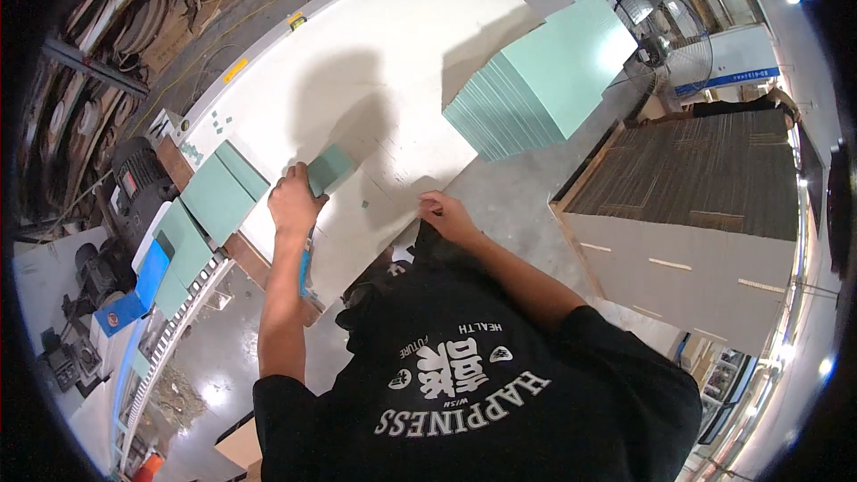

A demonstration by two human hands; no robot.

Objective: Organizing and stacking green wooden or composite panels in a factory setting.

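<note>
My left hand (pixel 297 203) is closed on a small pale-green block (pixel 330 170), which stands on the white tabletop (pixel 415 54). Its fingers wrap over the block's left end, hiding part of it. My right hand (pixel 448 217) is at the near edge of the table, fingers curled together. Whether anything sits between those fingertips is hidden. A tiny green scrap (pixel 364 203) lies between the two hands. Left of my left hand, flat green boards (pixel 216 192) lie side by side at the table's edge.
A tall stack of green sheets (pixel 509 103) stands at the table's far right. Beyond it are a caged fan (pixel 661 40) and a large pile of grey boards (pixel 678 187). At left are a dark motor (pixel 141 174) and a toothed conveyor edge (pixel 183 312). A metal rail (pixel 321 9) borders the far side.
</note>
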